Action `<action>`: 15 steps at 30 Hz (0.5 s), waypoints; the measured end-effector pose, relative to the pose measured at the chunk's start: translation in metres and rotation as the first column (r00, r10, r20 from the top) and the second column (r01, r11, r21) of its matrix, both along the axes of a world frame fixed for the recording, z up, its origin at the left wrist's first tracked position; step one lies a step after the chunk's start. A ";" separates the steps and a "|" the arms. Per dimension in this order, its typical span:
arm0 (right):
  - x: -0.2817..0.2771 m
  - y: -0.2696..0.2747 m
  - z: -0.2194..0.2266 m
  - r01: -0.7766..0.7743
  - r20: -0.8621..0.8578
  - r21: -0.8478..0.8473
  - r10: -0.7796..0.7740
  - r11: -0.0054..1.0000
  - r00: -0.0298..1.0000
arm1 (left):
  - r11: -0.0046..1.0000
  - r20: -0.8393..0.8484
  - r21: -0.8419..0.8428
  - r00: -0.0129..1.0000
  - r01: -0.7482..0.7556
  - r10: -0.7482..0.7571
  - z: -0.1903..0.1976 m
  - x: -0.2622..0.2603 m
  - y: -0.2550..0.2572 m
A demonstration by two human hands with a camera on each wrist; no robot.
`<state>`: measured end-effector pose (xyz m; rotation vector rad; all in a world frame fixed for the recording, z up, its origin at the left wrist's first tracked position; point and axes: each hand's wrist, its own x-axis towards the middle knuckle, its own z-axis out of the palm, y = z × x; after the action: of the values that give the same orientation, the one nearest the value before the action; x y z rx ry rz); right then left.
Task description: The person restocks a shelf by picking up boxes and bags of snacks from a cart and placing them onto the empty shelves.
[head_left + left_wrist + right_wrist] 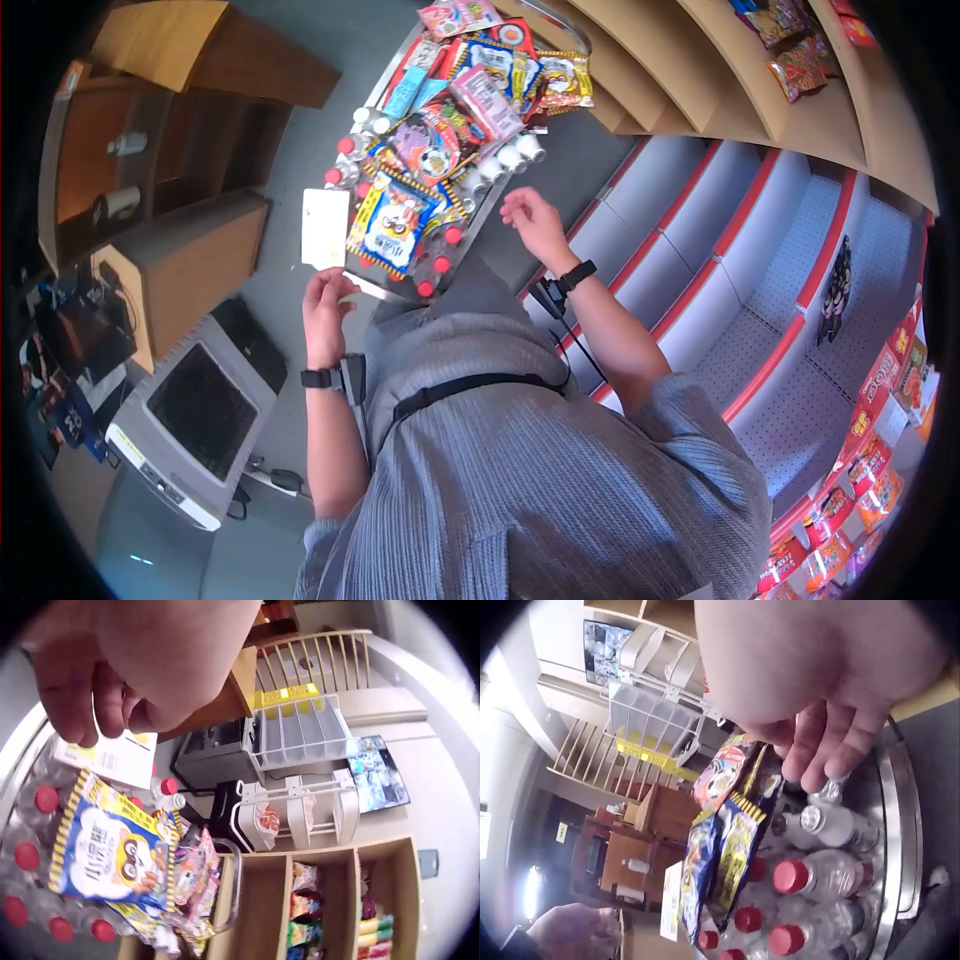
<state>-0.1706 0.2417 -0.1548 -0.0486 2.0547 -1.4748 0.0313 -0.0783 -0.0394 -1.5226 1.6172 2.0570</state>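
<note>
My left hand [326, 312], fingers loosely bent, is just below a flat white box [325, 228] at the cart's left edge. In the left wrist view its fingertips overlap the top of this box [111, 759], while the right wrist view shows a gap between them. Nothing shows in its fingers. My right hand [537, 228] hovers at the cart's right side, fingers loosely curled and holding nothing. Blue-and-yellow snack bags [392, 222] lie heaped on the metal-rimmed cart [372, 289]. Beneath and around them stand clear bottles with red caps [789, 877] and some with white caps [814, 819].
White shelves with red edges [700, 260] rise on the right, and curved wooden shelving [690, 60] stands beyond the cart. To the left are a wooden cabinet [180, 265] and a grey box-shaped machine [195, 420]. White wire baskets [300, 735] appear farther off.
</note>
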 end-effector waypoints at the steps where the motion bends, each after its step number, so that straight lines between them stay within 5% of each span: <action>1: 0.011 -0.008 0.005 -0.067 0.041 -0.008 0.068 0.998 0.997 | 0.996 0.026 -0.092 1.000 0.004 -0.001 -0.011 0.008 -0.012; 2: 0.023 -0.014 0.012 -0.107 0.059 -0.004 0.107 0.994 0.993 | 0.995 0.021 -0.101 1.000 0.002 0.000 -0.027 0.015 -0.027; 4: 0.055 -0.032 0.023 -0.139 0.080 -0.022 0.140 0.990 0.987 | 0.875 0.033 -0.483 0.999 0.032 -0.018 -0.067 0.032 -0.059; 7: 0.080 -0.047 0.025 -0.129 0.070 -0.006 0.129 0.992 0.989 | 0.835 0.145 -0.540 0.989 0.106 -0.032 -0.112 0.014 -0.083; 11: 0.121 -0.048 0.044 -0.049 0.058 0.070 0.045 0.996 0.997 | 0.876 0.215 -0.376 0.948 0.302 -0.234 -0.151 0.011 -0.106; 15: 0.158 -0.045 0.047 0.039 0.043 0.116 -0.044 0.993 0.998 | 0.964 0.097 -0.174 0.977 0.203 -0.188 -0.179 0.015 -0.119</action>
<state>-0.0129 0.1968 -0.1077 0.0738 2.1110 -1.3666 0.0464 -0.1969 -0.2180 -1.4107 1.8869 1.7654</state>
